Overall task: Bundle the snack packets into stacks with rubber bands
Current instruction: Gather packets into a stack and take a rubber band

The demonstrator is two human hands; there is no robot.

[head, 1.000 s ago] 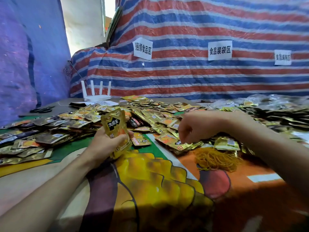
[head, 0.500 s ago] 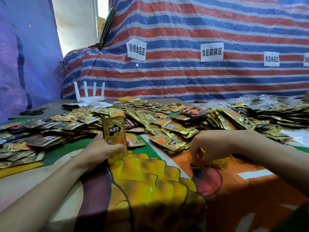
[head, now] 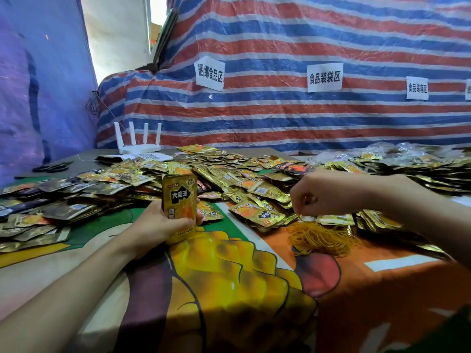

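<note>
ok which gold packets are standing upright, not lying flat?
The stack gripped in the left hand; the loose packets all lie flat on the table.

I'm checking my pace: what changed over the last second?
The right hand left the loose packets, dipped into the pile of rubber bands and rose, apparently pinching one rubber band. The left hand kept holding the stack of packets upright; the loose packets stayed put.

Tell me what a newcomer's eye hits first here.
The left hand grips an upright stack of gold snack packets at centre. To its right, the right hand pinches a rubber band just above the yellow rubber-band pile. Loose gold packets sprawl across the table behind, before a red-and-blue striped tarp.
</note>
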